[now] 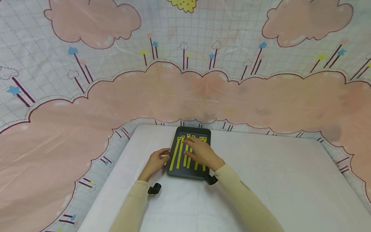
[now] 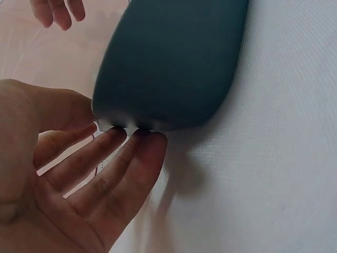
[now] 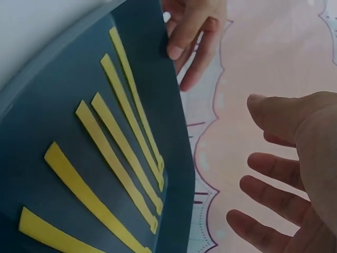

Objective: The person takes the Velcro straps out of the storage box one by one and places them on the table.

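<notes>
A dark grey tray (image 1: 185, 175) lies on the white table. Inside it, several yellow straps (image 3: 84, 193) with wider looped heads are laid out side by side, heads at the far end. At the tray's left side is my left hand (image 1: 154, 163); its fingertips touch the outer wall in the left wrist view, with the thumb by the rim. My right hand (image 1: 203, 152) hovers over the tray, fingers apart and nothing between them, and covers part of the middle straps in the head view.
A white cloth-like surface covers the table (image 1: 278, 180). Behind it hangs a patterned curtain (image 1: 203, 93) with pink clouds. Black wrist cameras (image 1: 154, 188) stick out below both forearms, the right one close to the tray's near right corner.
</notes>
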{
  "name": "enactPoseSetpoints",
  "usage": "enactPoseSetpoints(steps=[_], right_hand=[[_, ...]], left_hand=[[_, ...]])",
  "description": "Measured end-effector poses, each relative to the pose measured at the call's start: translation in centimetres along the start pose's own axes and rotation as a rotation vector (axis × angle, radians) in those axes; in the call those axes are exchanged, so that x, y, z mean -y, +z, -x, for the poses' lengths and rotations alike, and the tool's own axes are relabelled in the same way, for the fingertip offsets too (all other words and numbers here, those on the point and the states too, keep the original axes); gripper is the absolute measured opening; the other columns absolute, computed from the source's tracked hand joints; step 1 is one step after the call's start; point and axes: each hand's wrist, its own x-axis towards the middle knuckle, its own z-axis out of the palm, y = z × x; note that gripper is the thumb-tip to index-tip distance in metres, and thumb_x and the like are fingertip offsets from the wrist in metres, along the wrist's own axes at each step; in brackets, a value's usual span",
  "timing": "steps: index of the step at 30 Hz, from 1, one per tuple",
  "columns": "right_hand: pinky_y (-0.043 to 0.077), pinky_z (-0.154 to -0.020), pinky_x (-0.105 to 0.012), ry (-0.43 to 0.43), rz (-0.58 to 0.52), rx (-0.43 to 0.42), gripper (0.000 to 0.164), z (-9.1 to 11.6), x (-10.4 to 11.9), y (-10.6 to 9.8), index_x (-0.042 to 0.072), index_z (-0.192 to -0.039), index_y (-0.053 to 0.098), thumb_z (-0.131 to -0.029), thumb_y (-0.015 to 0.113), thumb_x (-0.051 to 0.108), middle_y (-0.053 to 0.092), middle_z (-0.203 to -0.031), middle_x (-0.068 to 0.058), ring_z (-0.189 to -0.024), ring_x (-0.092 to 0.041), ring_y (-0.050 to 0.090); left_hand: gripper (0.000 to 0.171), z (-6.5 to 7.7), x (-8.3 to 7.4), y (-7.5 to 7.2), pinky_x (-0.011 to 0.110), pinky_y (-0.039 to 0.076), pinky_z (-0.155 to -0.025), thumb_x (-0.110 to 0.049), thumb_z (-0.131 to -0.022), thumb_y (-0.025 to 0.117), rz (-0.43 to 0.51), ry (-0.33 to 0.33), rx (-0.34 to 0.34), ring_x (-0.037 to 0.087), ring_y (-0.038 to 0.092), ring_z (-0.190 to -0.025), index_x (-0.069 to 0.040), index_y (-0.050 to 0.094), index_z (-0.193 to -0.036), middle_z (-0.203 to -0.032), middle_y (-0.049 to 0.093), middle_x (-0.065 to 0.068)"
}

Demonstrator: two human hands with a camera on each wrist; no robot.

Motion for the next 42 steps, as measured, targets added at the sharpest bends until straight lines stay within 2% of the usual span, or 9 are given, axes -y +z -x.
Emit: enactPoseSetpoints(steps=[6, 11, 14, 20, 28, 32, 42], right_hand=[[0.048, -0.104, -0.043, 0.017, 0.0, 0.058, 0.049, -0.9, 0.1, 0.2, 0.018, -0.14, 0.054, -0.096, 0.062, 0.038, 0.055, -0.142, -0.008, -0.13, -0.026, 0.055], [0.049, -0.103, -0.043, 0.027, -0.041, 0.054, 0.047, -1.8, 0.4, 0.4, 0.015, -0.137, 0.056, -0.095, 0.066, 0.032, 0.058, -0.139, -0.009, -0.127, -0.027, 0.057], [0.05, -0.101, -0.043, 0.02, -0.024, 0.049, 0.045, -2.2, 0.6, 0.8, 0.016, -0.136, 0.058, -0.094, 0.068, 0.029, 0.059, -0.139, -0.009, -0.126, -0.027, 0.058], [0.053, -0.097, -0.039, -0.035, 0.038, 0.101, 0.043, -3.1, 0.8, 1.6, 0.018, -0.134, 0.059, -0.093, 0.069, 0.028, 0.061, -0.135, -0.005, -0.123, -0.023, 0.059], [0.051, -0.101, -0.039, -0.122, 0.133, 0.211, 0.047, -4.2, 0.8, 2.4, 0.017, -0.136, 0.057, -0.093, 0.069, 0.029, 0.059, -0.137, -0.005, -0.125, -0.024, 0.057], [0.052, -0.099, -0.038, -0.152, 0.154, 0.223, 0.045, -4.5, 0.6, 2.9, 0.018, -0.135, 0.058, -0.093, 0.069, 0.029, 0.06, -0.135, -0.004, -0.123, -0.024, 0.058], [0.053, -0.094, -0.037, -0.159, 0.161, 0.246, 0.035, -5.0, 0.0, 3.9, 0.023, -0.128, 0.064, -0.093, 0.068, 0.027, 0.064, -0.124, 0.0, -0.113, -0.021, 0.06]], left_hand=[[0.043, 0.1, -0.1, 0.0, 0.035, 0.058, -0.065, -0.007, -0.095, 0.059, 0.004, -0.005, 0.009, 0.033, 0.068, -0.107, -0.003, 0.056, -0.137, -0.13, 0.063, 0.022], [0.042, 0.1, 0.0, 0.0, 0.034, 0.057, -0.064, -0.007, -0.094, 0.06, 0.019, -0.01, 0.006, 0.031, 0.068, -0.105, -0.003, 0.056, -0.137, -0.13, 0.063, 0.021], [0.042, 0.1, 0.2, 0.1, 0.033, 0.057, -0.064, -0.007, -0.094, 0.06, 0.03, -0.011, 0.005, 0.031, 0.068, -0.104, -0.003, 0.057, -0.136, -0.13, 0.063, 0.021], [0.041, 0.1, 0.5, 0.1, 0.03, 0.056, -0.062, -0.008, -0.094, 0.06, 0.02, -0.01, 0.007, 0.031, 0.069, -0.104, -0.003, 0.057, -0.135, -0.13, 0.063, 0.022], [0.041, 0.3, 0.1, 0.1, 0.028, 0.055, -0.062, -0.007, -0.095, 0.059, -0.005, -0.009, 0.017, 0.029, 0.069, -0.102, -0.001, 0.057, -0.135, -0.132, 0.062, 0.021], [0.04, 0.4, 0.0, 0.0, 0.029, 0.056, -0.063, -0.007, -0.095, 0.06, -0.007, -0.023, 0.018, 0.028, 0.07, -0.101, -0.001, 0.058, -0.134, -0.133, 0.062, 0.02], [0.039, 0.5, -0.2, 0.1, 0.027, 0.055, -0.062, -0.007, -0.095, 0.06, -0.021, -0.025, 0.005, 0.025, 0.07, -0.097, -0.002, 0.059, -0.133, -0.131, 0.063, 0.02]])
